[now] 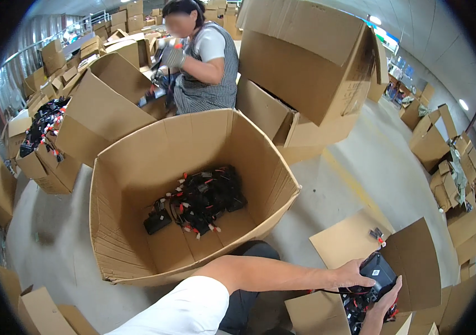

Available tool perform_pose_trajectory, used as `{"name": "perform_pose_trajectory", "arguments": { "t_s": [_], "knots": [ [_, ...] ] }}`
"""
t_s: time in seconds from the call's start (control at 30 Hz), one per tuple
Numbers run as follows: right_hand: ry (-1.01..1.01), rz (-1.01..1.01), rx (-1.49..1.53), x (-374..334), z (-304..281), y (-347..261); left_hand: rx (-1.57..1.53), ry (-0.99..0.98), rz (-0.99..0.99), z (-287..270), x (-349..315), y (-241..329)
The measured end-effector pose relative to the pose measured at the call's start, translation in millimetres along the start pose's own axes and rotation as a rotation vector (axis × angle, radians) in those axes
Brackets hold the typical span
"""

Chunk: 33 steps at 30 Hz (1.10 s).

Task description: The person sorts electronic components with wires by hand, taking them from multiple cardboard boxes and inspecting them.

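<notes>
At the lower right, a black plastic box with a small white label is held between both my hands, over an open carton. My left hand, its arm stretched to the right, grips one side with the thumb on the box. My right hand supports the other side from below. A dark cable runs left from near the box. Beneath lie several black units with wires and red connectors, partly hidden by my hands. A small connector with a red-and-white end rests on the carton's flap.
A large open carton stands in front of me, with a pile of black wired units on its bottom. Beyond it, a person in gloves handles wired parts. Another carton of wired units stands left; big cartons are behind.
</notes>
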State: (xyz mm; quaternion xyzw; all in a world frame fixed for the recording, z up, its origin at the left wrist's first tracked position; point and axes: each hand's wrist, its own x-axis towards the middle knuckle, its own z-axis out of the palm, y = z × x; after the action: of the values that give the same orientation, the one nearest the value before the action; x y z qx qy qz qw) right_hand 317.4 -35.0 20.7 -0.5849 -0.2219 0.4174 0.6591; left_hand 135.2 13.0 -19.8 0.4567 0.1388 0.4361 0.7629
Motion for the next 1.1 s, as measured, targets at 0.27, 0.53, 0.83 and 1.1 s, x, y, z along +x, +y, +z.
{"name": "perform_pose_trajectory", "arguments": {
  "t_s": [0.27,0.53,0.83,1.1],
  "knots": [
    [-0.171,0.051,0.176,-10,39,-11,0.199,-0.025,0.067,-29,7,29],
    [-0.211,0.185,-0.114,-19,-2,-46,0.965,-0.303,0.732,4,-1,59],
    [-0.619,0.16,-0.022,-3,-27,-48,1.443,-0.431,1.028,12,-12,67],
    [0.088,-0.291,-0.152,35,-35,-117,1.485,0.175,0.674,-13,24,45]
  ]
}}
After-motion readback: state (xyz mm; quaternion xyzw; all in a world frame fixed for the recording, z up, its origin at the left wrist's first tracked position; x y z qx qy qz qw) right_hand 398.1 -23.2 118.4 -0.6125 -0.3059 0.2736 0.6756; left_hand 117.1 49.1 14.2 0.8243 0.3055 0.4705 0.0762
